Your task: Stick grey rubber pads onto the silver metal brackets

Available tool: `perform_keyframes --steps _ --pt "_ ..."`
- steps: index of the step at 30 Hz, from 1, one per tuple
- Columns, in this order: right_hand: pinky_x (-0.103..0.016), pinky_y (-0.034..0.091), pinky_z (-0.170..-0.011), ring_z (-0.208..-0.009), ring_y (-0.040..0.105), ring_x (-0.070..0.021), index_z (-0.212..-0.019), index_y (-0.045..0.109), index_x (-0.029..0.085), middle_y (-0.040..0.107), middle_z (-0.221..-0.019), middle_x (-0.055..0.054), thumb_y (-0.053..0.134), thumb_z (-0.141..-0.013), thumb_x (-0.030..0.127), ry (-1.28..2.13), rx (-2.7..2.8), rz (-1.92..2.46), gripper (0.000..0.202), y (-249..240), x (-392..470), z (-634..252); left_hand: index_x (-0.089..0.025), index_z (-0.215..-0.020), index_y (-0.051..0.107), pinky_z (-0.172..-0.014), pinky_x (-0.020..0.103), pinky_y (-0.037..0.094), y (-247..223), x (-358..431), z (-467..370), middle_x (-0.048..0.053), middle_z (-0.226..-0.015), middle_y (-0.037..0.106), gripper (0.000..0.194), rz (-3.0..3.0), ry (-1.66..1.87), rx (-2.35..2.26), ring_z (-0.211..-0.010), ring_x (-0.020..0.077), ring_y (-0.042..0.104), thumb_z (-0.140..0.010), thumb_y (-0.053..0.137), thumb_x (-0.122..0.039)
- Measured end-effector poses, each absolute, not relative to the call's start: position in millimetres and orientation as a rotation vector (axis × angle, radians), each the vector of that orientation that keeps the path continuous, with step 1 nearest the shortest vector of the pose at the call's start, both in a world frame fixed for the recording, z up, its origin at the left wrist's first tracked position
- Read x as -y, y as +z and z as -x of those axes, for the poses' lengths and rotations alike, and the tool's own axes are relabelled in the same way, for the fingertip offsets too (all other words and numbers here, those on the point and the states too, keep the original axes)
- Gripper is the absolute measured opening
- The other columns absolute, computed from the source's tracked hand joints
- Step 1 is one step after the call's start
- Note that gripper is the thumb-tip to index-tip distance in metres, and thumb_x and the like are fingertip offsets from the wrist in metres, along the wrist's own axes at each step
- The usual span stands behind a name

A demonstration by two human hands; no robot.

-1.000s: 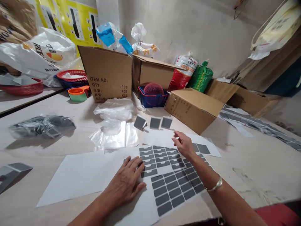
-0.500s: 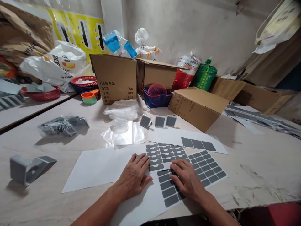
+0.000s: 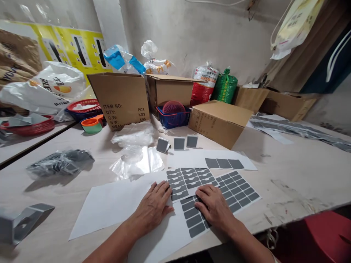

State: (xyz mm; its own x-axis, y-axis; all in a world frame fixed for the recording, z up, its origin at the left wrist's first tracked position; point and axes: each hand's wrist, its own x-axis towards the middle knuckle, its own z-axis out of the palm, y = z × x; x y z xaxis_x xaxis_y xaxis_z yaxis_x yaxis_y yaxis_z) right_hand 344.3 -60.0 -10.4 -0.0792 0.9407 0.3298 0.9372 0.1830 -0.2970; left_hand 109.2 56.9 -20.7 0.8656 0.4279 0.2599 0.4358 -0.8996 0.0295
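**Nothing in either grip**

Head view: one notched-label sheet (image 3: 192, 180) overlaps one plain-label sheet (image 3: 239, 191) on the table (image 3: 296, 171); three grey squares (image 3: 224, 163) and three stands (image 3: 179, 143) behind. The left hand (image 3: 153, 204), laid flat, touches the notched-label sheet's edge; the right hand (image 3: 215, 205), loosely curved, rests across both.

The pale table (image 3: 290, 171), scuffed near its front edge at the right, carries overlapping sheets of gray labels (image 3: 238, 193). Behind these are three small gray-faced pieces (image 3: 179, 143), flat clear plastic bags (image 3: 138, 160) and cardboard boxes (image 3: 219, 122). At the left lies a gray bent bracket (image 3: 33, 218).
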Motion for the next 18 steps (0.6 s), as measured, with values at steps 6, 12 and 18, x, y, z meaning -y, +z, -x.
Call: perform_keyframes --steps 6,12,18 --pt "-0.04 0.036 -0.085 -0.099 0.047 -0.0246 -0.104 0.055 0.021 0.057 -0.106 -0.007 0.053 -0.084 0.024 0.013 2.053 1.773 0.021 -8 61 -347 -0.018 -0.123 0.043 -0.1 0.053 0.031 -17 -58 -111 0.012 -0.13 0.046 0.043 3.039 -0.35 0.7 -0.124 0.0285 0.037 -0.087 0.039 -0.041" --pt "-0.037 0.04 -0.074 -0.088 0.051 -0.0244 -0.091 0.057 0.019 0.06 -0.092 -0.007 0.051 -0.083 0.022 0.053 2.127 1.819 0.01 1 60 -346 -0.016 -0.125 0.042 -0.101 0.054 0.028 -17 -50 -109 0.013 -0.132 0.045 0.042 3.052 -0.449 0.714 -0.125 0.0288 0.035 -0.087 0.04 -0.035" --pt "-0.038 0.042 -0.071 -0.083 0.053 -0.024 -0.099 0.056 0.02 0.059 -0.09 -0.007 0.047 -0.085 0.022 0.076 2.25 1.709 0.017 6 44 -335 -0.013 -0.124 0.042 -0.101 0.056 0.027 -8 -38 -109 0.017 -0.129 0.048 0.047 3.112 -0.494 0.774 -0.123 0.0301 0.037 -0.085 0.044 -0.04"
